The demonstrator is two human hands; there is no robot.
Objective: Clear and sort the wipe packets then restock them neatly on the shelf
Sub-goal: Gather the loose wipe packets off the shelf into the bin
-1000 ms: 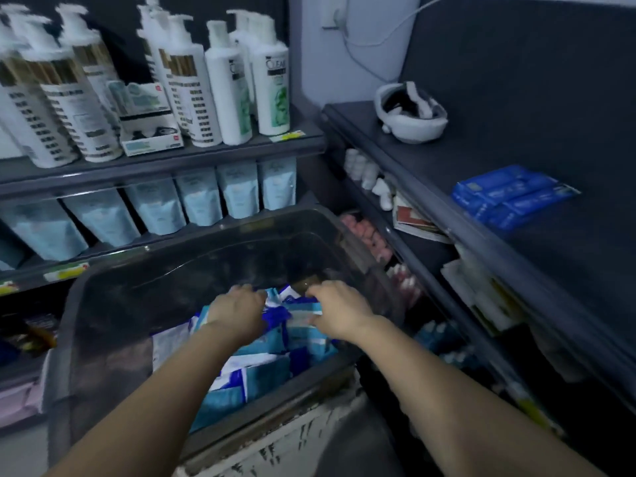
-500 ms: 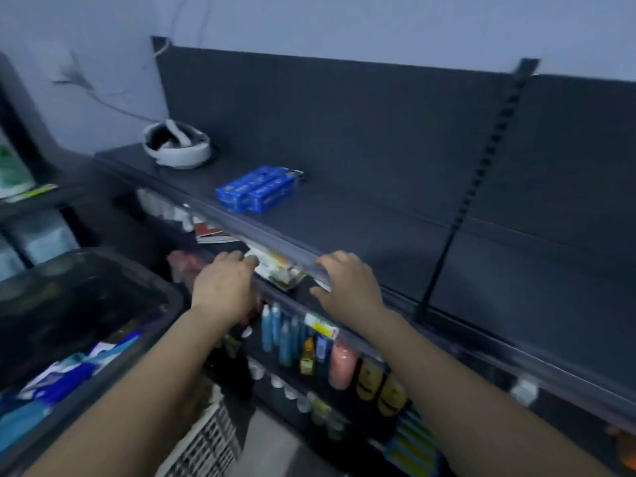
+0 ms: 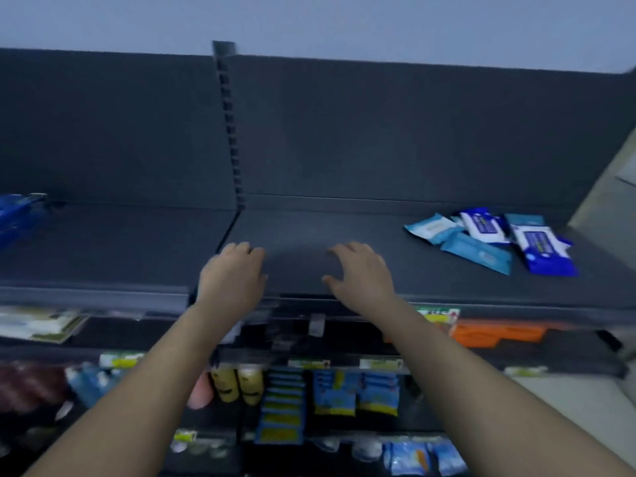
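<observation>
Head view: the left hand (image 3: 232,277) and right hand (image 3: 361,273) are held over the front of the dark shelf (image 3: 137,249), fingers loosely curled, nothing grasped. The wipe packets (image 3: 488,241) are seen heaped loosely on the shelf, well to the right of the right hand.

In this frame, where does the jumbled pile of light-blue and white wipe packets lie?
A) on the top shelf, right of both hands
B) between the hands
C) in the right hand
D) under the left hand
A: the wipe packets lie on the top shelf, right of the right hand and the left hand.
</observation>
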